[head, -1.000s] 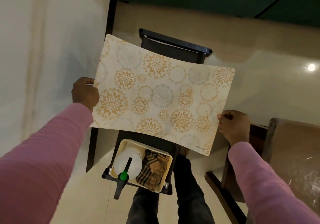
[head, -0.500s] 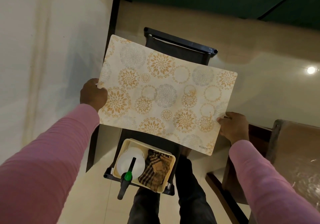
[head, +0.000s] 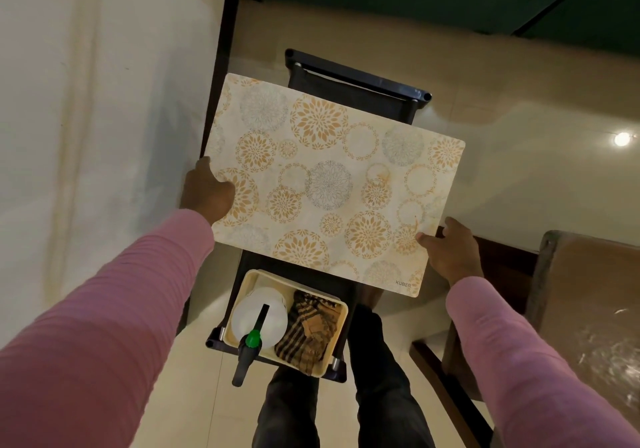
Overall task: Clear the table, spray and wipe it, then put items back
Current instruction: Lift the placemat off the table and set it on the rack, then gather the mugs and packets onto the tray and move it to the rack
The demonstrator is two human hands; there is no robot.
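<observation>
A cream placemat (head: 332, 184) printed with orange and grey flower circles is held flat in the air over a black cart (head: 360, 91). My left hand (head: 206, 191) grips its left edge. My right hand (head: 450, 250) pinches its right edge near the lower corner. Below the mat, on the cart, a cream tray (head: 341, 330) holds a white spray bottle (head: 259, 316) with a green and black nozzle and a brown striped cloth (head: 308, 333).
A large table with a white cover (head: 104, 118) fills the left side. A brown wooden chair (head: 588, 309) stands at the right. My legs (head: 381, 395) are on the pale tiled floor (head: 519, 170) below the cart.
The placemat has shifted slightly to the right and lower, further over the cart. Both hands keep their hold on its edges.
</observation>
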